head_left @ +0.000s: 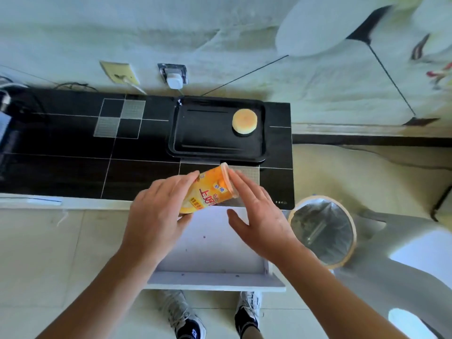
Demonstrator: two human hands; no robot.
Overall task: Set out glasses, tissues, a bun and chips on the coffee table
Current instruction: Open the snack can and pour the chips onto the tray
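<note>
At the far left, the black counter (61, 172) runs wide and glossy, its dark tiles crossed by thin pale lines and a few grey squares. Moving right along the near edge, the left hand (156, 211) holds the chips can (208, 192), fingers and thumb curled round its lower end. The can is a smooth cylinder, orange and yellow with red lettering, and it looks like stiff printed card. It is tilted, its long axis rising from the left hand up and to the right, with the pale lid end pointing toward the tray (195, 133).

Right of the can, the right hand (256, 211) is flat and relaxed, fingers straight, with the fingertips against the can's upper end near the lid; it grips nothing. Both hands hang over an open white drawer (215, 255), and the can sits above the counter's front edge.

The tray lies straight beyond the can's lid end, a shallow black rectangle with rounded corners and a raised rim. The bun (244, 122), round, flat-topped and golden, sits in its far right corner. I judge the can needs only a short carry forward to reach the counter by the tray.

Furthest right, on the floor, stands a round lined bin (322, 231).
</note>
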